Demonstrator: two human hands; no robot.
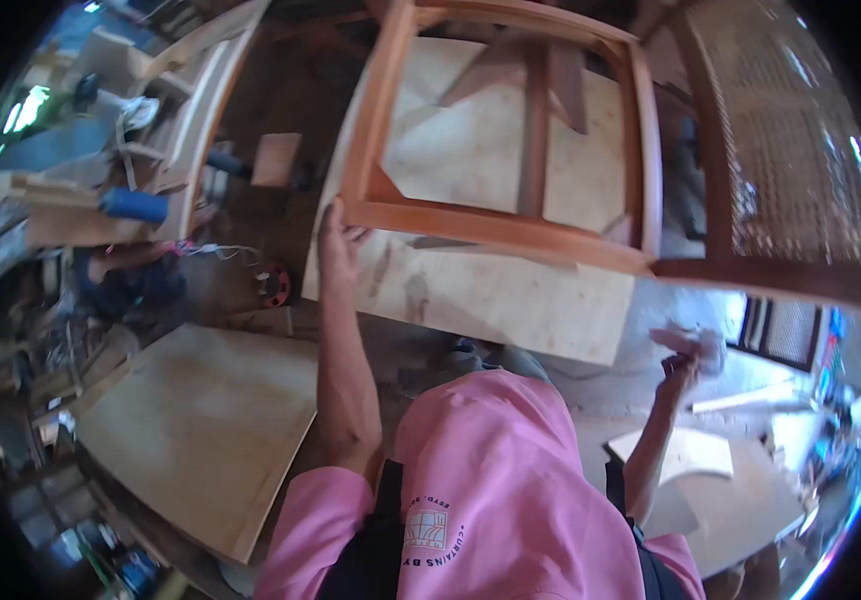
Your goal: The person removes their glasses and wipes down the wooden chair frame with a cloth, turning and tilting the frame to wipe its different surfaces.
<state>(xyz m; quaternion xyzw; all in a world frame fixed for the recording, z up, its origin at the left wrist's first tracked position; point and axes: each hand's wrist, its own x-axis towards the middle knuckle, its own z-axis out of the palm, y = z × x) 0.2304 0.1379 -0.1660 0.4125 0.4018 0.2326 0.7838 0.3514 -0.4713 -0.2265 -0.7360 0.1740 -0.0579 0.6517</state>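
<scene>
My left hand (339, 240) is closed round the near left corner of a reddish-brown wooden chair-like frame (491, 228). This frame has an open middle, a crossbar and corner blocks, and sits above a pale plywood sheet (471, 290). My right hand (686, 365) is out to the right, apart from the frame, with its fingers closed on a crumpled pale cloth (709, 350). Blur hides the cloth's details. Just beyond it stands a wooden panel with woven cane (791, 150), its dark rail meeting the frame's near right corner.
Another plywood sheet (206, 430) lies at the lower left. Pale board pieces (721, 500) are at the lower right. On the left are a blue cylinder (136, 205), a red reel (276, 285), cords and stacked timber. A dark slatted piece (781, 328) stands at the right.
</scene>
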